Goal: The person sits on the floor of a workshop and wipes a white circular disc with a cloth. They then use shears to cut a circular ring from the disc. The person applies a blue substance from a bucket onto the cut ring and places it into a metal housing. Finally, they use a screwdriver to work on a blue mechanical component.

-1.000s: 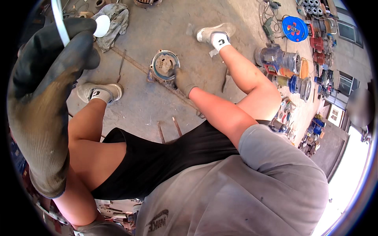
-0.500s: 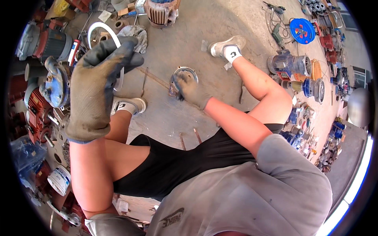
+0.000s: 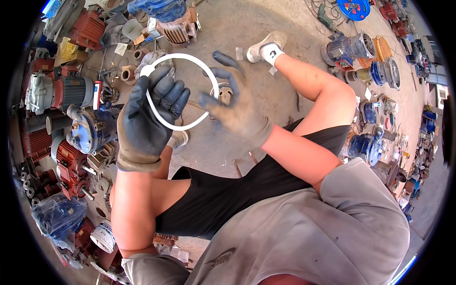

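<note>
Since the earlier frame, the right hand point(image 3: 240, 108) has come up off the round metal part point(image 3: 225, 93) on the floor point(image 3: 209, 154), and the white ring point(image 3: 180, 56) now shows almost full-face. Between the hands, it has no long axis. The left hand point(image 3: 145, 127) pinches its left rim; the right, fingers spread, is at its right rim, contact unclear.

- The scene is viewed from the person's head, through the left of two fisheye cameras worn side by side.
- The lens is aimed downward, over the grey shirt point(image 3: 304, 232) and black shorts point(image 3: 247, 187), to the floor point(image 3: 223, 33).
- The left hand point(image 3: 147, 123) and right hand point(image 3: 242, 114) are seen near.
- The circular picture is bordered by black corners.
</note>
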The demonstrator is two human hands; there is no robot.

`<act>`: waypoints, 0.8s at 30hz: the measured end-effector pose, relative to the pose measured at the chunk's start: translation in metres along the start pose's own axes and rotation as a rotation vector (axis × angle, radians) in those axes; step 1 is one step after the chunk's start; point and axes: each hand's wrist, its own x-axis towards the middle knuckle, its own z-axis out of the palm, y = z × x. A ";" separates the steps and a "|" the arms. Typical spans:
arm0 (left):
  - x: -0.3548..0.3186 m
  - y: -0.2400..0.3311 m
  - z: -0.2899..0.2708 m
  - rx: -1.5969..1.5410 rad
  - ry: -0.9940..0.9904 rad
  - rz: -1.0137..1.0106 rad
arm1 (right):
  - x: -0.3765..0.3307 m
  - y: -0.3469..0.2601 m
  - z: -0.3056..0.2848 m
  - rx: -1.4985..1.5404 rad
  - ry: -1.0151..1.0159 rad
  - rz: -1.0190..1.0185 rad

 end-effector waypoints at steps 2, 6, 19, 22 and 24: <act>0.006 0.001 -0.015 -0.039 -0.132 -0.019 | -0.016 -0.016 -0.006 -0.153 0.057 -0.073; 0.012 -0.001 -0.022 0.011 -0.154 -0.021 | -0.024 -0.018 0.001 -0.148 0.165 -0.083; 0.017 -0.007 -0.017 0.058 -0.111 0.028 | -0.014 0.006 0.000 -0.311 0.168 -0.075; 0.015 -0.005 -0.013 -0.006 -0.157 0.022 | -0.011 0.003 -0.007 -0.331 0.176 -0.151; 0.015 -0.007 -0.017 -0.092 -0.283 0.034 | -0.012 0.004 -0.010 -0.321 0.183 -0.200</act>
